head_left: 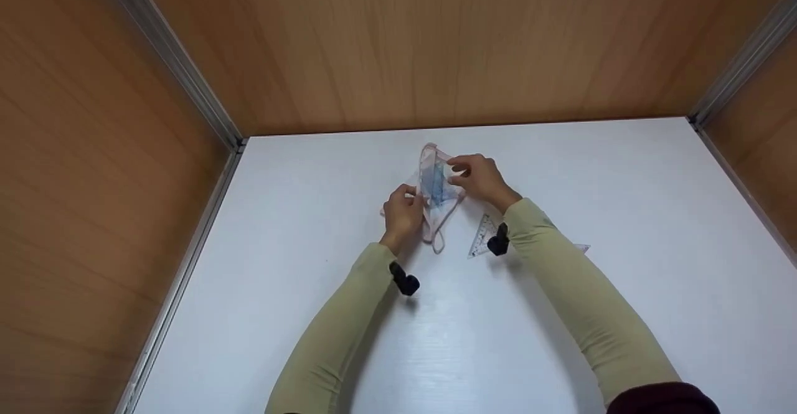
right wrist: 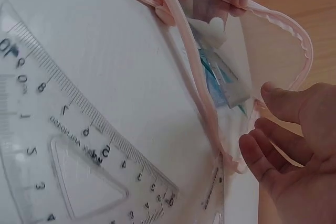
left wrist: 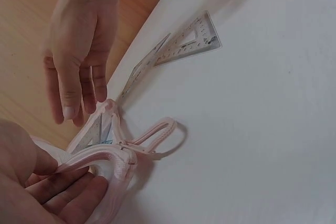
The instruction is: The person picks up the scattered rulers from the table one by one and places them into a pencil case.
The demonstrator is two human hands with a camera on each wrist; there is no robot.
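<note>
Tabletop (head_left: pixel 622 215): white, walled on three sides by wooden panels (head_left: pixel 436 47) with metal corner strips. Wide bare surface lies toward the left, right and near edges; the work sits near the middle of the far edge, close to the back panel.

Pouch (head_left: pixel 436 183): clear plastic, pink-trimmed, with a pink cord loop (head_left: pixel 438 239) trailing toward the near edge. It is held up off the tabletop, mouth spread apart, with blue items (right wrist: pixel 218 80) showing inside through the clear wall.

Left hand (head_left: pixel 403 211): fingers curled round the pouch's left rim, gripping the pink trim; in the left wrist view the fingers (left wrist: pixel 68 190) lie folded against the trim. Forearm in a pale green sleeve (head_left: pixel 336 333), reaching from the near edge.

Right hand (head_left: pixel 479 177): at the pouch's right rim. In the right wrist view the fingers (right wrist: pixel 268 150) are loosely extended beside the pink edge, the thumb on the rim; whether they pinch it or merely touch it cannot be told.

Set square (head_left: pixel 482 236): clear plastic triangle with printed scale, flat on the tabletop just right of the cord loop, under the right wrist, apart from the pouch. A second clear ruler piece (head_left: pixel 582 249) peeks from beneath the right forearm, mostly hidden.
</note>
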